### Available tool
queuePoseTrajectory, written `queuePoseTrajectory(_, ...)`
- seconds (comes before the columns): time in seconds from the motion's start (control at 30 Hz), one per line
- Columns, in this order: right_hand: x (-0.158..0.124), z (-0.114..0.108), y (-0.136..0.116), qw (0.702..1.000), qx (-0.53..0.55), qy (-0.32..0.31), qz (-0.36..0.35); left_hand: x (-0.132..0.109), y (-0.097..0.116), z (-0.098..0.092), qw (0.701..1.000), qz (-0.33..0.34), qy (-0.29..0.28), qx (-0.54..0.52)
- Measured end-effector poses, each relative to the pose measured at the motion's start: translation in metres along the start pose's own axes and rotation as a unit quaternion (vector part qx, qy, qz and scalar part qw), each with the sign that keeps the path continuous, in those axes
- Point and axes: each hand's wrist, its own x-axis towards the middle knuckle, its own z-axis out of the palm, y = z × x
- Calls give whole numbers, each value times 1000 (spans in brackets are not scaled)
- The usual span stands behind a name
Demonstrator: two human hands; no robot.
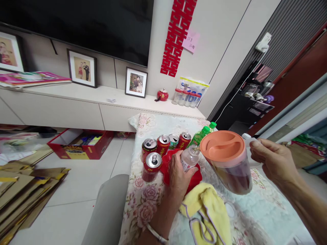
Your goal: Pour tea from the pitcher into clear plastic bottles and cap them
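My right hand (274, 158) is closed round the handle of a clear pitcher (232, 175) with an orange lid (222, 146) and dark liquid inside. The pitcher leans left, its rim close to an uncapped clear plastic bottle (189, 157). Wrapped round that bottle is my left hand (177, 172), above a red scalloped tray (195, 178). Several red drink cans (152, 166) and a green-topped can (173, 141) stand left of and behind the tray. Two green-capped bottles (201, 136) are behind the pitcher. A yellow cloth (209, 212) lies in front.
A flowered cloth (148, 200) covers the table. Behind it, a white cabinet (112, 98) carries framed photos (83, 69), a red pot (162, 95) and several red-lidded jars (185, 98). Flattened cardboard (28, 194) and a red box (80, 146) lie on the floor at left.
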Motion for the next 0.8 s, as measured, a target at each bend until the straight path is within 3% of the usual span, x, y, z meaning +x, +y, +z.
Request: queuePoseTrajectory(0.8, 1, -1, -2, 1000, -14, -11, -9, 0, -1, 1, 1000, -3, 0, -12)
